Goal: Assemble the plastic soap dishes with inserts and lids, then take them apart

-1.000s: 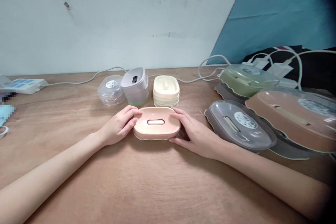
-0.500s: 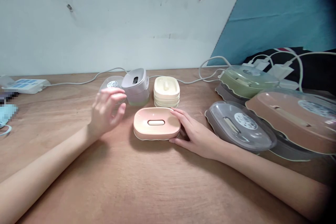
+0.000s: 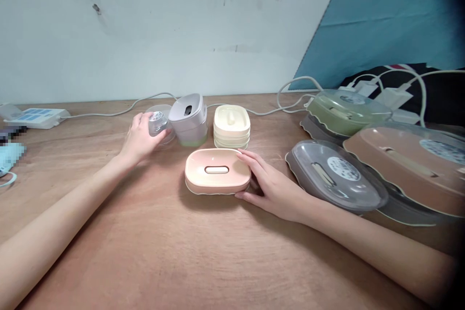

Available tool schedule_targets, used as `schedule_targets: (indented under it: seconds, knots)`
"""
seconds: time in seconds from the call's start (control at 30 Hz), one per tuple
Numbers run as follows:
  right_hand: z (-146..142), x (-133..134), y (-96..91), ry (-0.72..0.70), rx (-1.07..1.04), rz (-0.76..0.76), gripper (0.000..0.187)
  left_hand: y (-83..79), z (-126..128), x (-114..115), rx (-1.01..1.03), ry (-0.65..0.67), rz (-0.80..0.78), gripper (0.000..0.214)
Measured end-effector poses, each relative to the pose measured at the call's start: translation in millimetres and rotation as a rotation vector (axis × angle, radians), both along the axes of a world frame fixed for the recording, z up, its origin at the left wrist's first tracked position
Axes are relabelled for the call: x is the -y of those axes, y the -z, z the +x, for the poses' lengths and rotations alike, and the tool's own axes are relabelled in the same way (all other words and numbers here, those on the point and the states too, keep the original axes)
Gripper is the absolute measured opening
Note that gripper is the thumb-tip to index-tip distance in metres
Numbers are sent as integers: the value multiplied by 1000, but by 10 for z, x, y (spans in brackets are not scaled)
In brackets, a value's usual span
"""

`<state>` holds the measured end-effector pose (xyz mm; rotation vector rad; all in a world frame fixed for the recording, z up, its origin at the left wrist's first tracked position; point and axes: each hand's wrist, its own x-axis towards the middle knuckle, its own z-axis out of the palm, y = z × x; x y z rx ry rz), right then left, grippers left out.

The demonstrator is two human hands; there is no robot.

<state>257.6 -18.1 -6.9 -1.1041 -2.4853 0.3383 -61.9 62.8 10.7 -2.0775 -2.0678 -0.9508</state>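
Observation:
A pink oval lidded box with a slot handle lies flat on the wooden table. My right hand rests against its right side, fingers curved along the edge. My left hand is farther back and left, fingers wrapped round a clear round container with a sticker on its lid. Beside that stands a grey-lidded square container with a green base, and a cream stacked box sits just behind the pink one.
At right lie a grey oval tray with clear lid, a brown one and a green one. White cables and chargers trail behind them. A power strip sits far left by the wall.
My left hand left the pink box's left side, rose, moved back and left, and closed on the clear round container. My right hand has stayed on the pink box.

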Motion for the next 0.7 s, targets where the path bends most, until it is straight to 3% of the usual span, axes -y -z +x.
schedule_targets:
  seconds: [0.37, 0.7]
  knots:
    - [10, 9, 6, -2, 5, 0, 72, -74, -46, -37, 334, -52, 241, 53]
    - [8, 1, 4, -1, 1, -1, 71, -17, -37, -39, 333, -37, 188, 56]
